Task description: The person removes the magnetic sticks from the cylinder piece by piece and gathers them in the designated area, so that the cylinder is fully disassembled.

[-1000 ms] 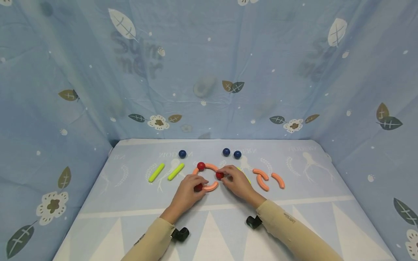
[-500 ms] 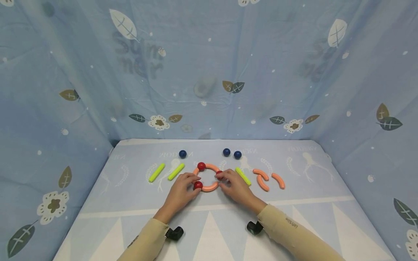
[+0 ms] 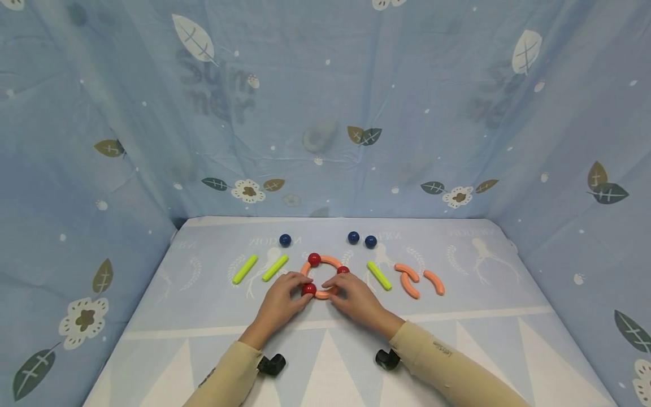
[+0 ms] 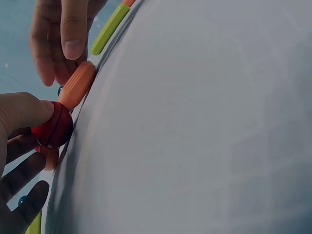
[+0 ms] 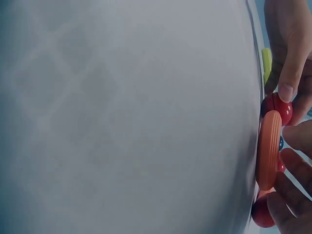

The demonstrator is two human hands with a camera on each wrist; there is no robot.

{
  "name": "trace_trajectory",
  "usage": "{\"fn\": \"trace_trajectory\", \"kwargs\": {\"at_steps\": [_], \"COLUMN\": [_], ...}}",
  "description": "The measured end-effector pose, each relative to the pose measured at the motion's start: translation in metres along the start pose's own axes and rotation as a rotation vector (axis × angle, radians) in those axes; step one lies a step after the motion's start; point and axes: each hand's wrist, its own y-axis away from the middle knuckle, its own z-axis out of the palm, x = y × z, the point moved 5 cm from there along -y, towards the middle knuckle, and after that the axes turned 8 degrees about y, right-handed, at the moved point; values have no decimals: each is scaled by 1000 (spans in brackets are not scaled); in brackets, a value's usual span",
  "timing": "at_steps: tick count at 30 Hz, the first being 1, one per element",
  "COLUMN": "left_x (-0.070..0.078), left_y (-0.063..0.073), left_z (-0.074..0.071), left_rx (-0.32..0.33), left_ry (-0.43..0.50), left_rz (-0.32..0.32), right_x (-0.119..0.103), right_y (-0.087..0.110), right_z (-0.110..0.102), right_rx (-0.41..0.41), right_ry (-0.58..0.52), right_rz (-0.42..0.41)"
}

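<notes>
Left hand (image 3: 282, 298) pinches red ball (image 3: 308, 289); only left wrist view shows thumb (image 4: 22, 111) on it. Right of ball: ribbed orange arc (image 3: 325, 294), right hand (image 3: 355, 297) pinching it. Both on mat (image 3: 203, 305), part of ring.

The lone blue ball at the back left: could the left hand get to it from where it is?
Probably yes: the blue ball lies in the open, with only flat green sticks between it and the left hand, though that hand pinches a red ball.
</notes>
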Motion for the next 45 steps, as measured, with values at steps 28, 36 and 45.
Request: {"fn": "trace_trajectory", "kwargs": {"at_steps": [28,36,45], "left_x": [-5,-5,-5], "left_y": [-1,-1,-1], "left_z": [2,3,4], "left_rx": [-2,6,-4], "left_ry": [122,121,118], "left_rz": [15,8,-8], "right_x": [-6,-9,-6], "right_y": [-8,-5,-1], "right_z": [9,6,3], "right_rx": [-55,-55,-54], "right_ry": [12,-16,-28], "right_rz": [5,17,37]}}
